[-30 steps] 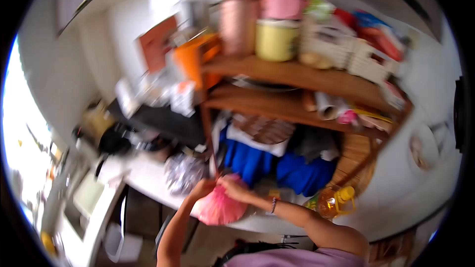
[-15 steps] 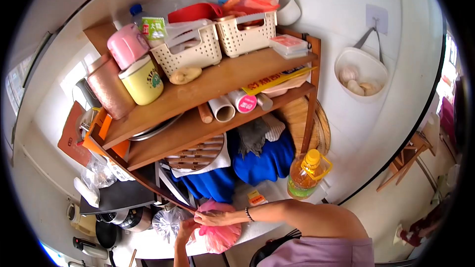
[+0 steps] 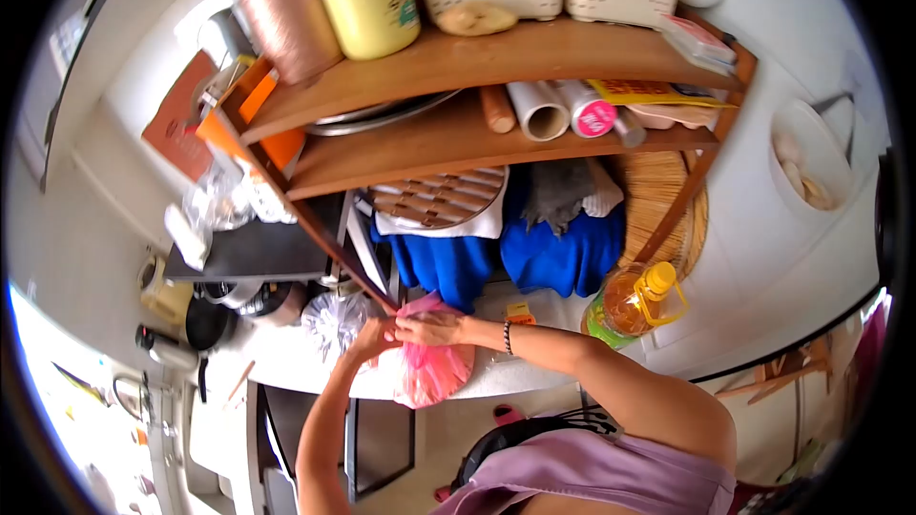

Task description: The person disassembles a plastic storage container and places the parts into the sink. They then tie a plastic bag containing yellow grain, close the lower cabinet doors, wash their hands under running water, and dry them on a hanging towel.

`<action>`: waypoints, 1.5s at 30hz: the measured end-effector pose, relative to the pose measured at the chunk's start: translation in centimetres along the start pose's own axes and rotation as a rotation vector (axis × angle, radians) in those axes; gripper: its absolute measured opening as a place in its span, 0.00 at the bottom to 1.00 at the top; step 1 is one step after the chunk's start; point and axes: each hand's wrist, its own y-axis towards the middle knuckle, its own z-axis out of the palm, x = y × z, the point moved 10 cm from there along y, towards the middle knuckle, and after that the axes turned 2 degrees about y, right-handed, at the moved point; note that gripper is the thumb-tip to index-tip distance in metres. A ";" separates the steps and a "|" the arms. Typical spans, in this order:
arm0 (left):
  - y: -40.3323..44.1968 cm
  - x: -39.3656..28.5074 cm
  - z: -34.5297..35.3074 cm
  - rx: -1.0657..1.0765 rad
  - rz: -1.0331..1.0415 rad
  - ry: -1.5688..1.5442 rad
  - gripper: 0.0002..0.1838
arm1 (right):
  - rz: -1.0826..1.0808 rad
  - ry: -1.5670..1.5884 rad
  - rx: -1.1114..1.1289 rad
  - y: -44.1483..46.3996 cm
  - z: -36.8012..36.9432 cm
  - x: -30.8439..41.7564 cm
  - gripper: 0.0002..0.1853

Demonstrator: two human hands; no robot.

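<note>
A pink plastic bag [image 3: 434,372] rests at the front edge of the white counter, bulging below its gathered top. My left hand [image 3: 372,338] is closed at the left side of the bag's neck, its fingertips meeting those of the other hand. From the right, my right hand [image 3: 429,327], with a dark beaded bracelet at the wrist, closes over the gathered plastic. What the bag contains cannot be made out. Just left of my hands is a clear plastic bag [image 3: 336,322]. Blue cloth [image 3: 434,257] hangs behind the pink bag.
A wooden shelf [image 3: 534,52] rises behind the counter, bearing baskets, canisters and rolls. One of its posts [image 3: 339,253] comes down close to my hands. An oil bottle [image 3: 625,305] with a yellow cap stands to the right. A black pan [image 3: 205,322] lies left.
My view has tilted down and shifted left, so shelf and counter sit higher and further right in the picture. Both hands stay at the neck of the pink bag.
</note>
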 end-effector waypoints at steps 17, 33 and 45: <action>1.6 -2.7 -2.2 -0.075 0.158 0.067 0.09 | 0.608 0.199 0.336 -1.7 1.2 -3.2 0.11; 2.2 -1.8 1.7 0.184 0.116 0.207 0.11 | 0.523 0.362 0.098 -4.8 1.0 1.0 0.09; -1.3 -5.1 -0.7 -0.253 -0.048 0.014 0.10 | 0.883 0.520 0.025 -9.1 1.0 -2.2 0.13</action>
